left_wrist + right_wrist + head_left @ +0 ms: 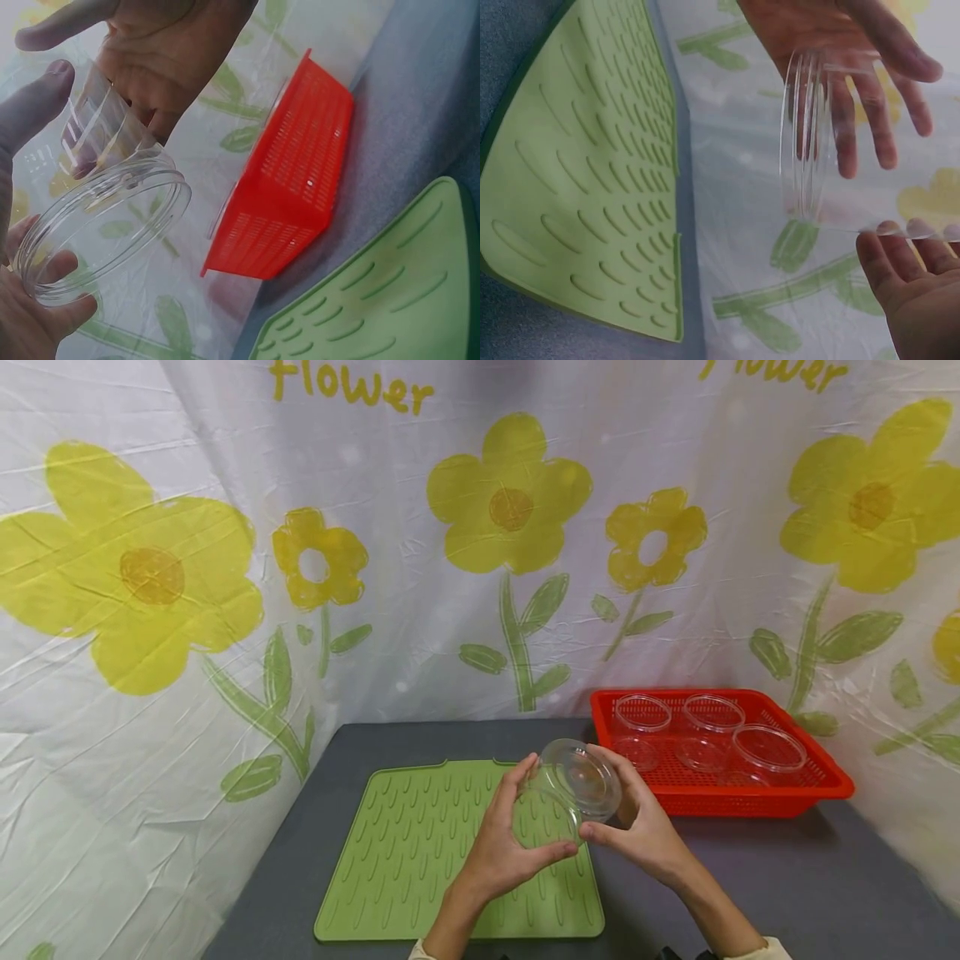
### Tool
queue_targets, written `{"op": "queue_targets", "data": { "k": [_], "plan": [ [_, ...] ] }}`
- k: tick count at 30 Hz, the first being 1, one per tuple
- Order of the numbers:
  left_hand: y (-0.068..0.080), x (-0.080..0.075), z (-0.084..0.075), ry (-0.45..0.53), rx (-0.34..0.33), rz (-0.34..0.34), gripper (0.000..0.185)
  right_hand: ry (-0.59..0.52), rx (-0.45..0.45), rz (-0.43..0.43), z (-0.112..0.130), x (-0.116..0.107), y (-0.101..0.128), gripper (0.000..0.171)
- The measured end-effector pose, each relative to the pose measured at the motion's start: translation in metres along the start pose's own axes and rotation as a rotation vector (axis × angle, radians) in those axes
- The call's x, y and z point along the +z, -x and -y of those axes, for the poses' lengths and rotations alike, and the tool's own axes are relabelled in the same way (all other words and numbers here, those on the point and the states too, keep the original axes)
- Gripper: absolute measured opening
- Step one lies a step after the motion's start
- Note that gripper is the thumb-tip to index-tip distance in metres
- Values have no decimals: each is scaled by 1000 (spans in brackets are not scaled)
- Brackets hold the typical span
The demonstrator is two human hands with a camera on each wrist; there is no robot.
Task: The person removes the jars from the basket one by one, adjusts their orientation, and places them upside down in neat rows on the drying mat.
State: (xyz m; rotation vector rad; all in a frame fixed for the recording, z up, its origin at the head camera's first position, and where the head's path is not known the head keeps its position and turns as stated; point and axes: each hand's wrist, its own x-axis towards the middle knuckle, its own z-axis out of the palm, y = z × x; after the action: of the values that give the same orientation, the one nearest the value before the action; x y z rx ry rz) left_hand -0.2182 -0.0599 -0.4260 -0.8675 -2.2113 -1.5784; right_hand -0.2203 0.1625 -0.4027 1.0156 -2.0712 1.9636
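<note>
Two hands are nearest to me, and between them is one clear jar [557,797], held in the air over the right part of the mat. The left hand [497,847] grasps it with thumb and fingers spread around the rimmed end; the right hand [651,833] grasps the other end, its thumb in front and its fingers behind. The jar is tilted: from the head view, its long axis goes slantwise from lower left to upper right, and the rim points to the left hand's side.

Under the hands there is one green mat [420,868], flat on one dark table [720,893]. Farther, at the right, is one red basket [738,807], in which three other jars [712,714] stand upright. Behind all hangs one white sheet [390,685] with six yellow flowers [510,508], one of them cut by the right edge of the view.
</note>
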Motion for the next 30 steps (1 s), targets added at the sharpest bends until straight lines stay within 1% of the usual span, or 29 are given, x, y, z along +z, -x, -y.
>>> {"op": "queue_targets", "data": {
  "k": [6,10,12,16,18,21,27,30],
  "plan": [
    [1,-2,4,2,-17,11,110,11,-4,-6,0,3,-1,86],
    [6,-6,10,-10,-27,14,109,25,-8,-15,-3,3,-1,86],
    [9,-9,13,-27,-28,12,103,34,-1,-22,-4,2,0,86],
    [16,-18,22,-59,-53,-9,82,41,17,-44,-7,1,3,87],
    [19,-24,27,-72,-73,-28,72,43,19,-58,-8,1,4,87],
    [26,-34,36,-98,-123,-62,62,64,16,-80,-10,1,5,87],
    [39,-63,60,-238,-197,-153,52,142,51,-125,-10,3,5,86],
    [44,-78,73,-295,-213,-201,50,162,68,-137,-11,4,5,85]
  ]
}}
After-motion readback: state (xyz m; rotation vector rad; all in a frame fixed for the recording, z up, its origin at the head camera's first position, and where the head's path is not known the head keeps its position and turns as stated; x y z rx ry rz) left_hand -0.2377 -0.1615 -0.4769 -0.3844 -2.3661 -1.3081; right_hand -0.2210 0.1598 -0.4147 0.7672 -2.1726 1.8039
